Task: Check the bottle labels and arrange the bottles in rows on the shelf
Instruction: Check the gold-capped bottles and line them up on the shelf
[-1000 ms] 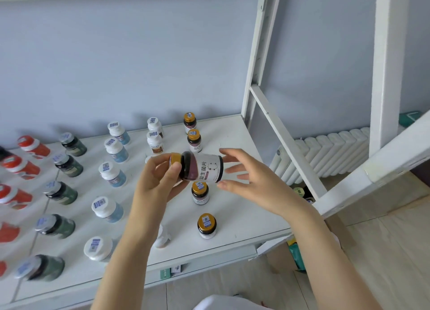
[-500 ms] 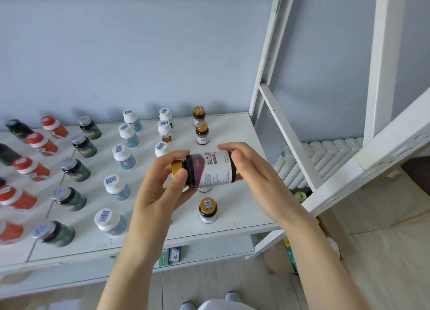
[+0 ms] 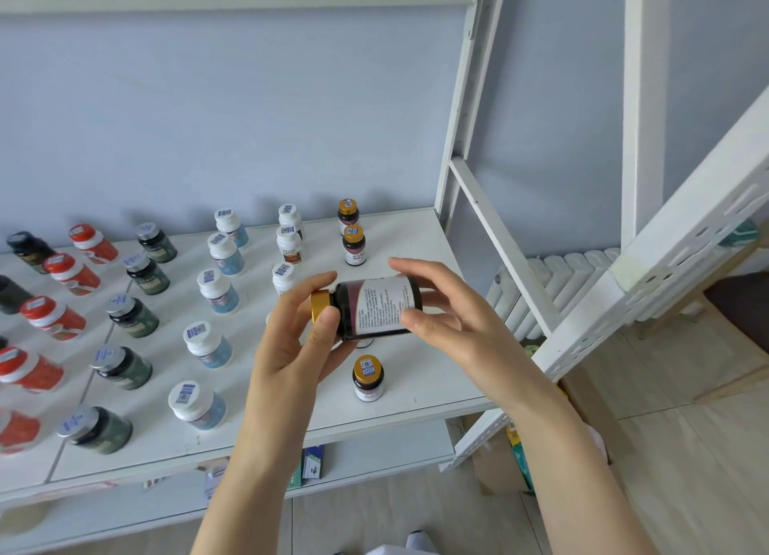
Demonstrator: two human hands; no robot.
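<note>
A dark, gold-capped bottle (image 3: 376, 307) is held sideways above the white shelf (image 3: 410, 238), where other bottles (image 3: 207, 344) stand in rows; its contents cannot be seen. The left hand (image 3: 291, 346) pinches the cap end and the right hand (image 3: 453, 317) grips the base. The white label's small print is too fine to read.
</note>
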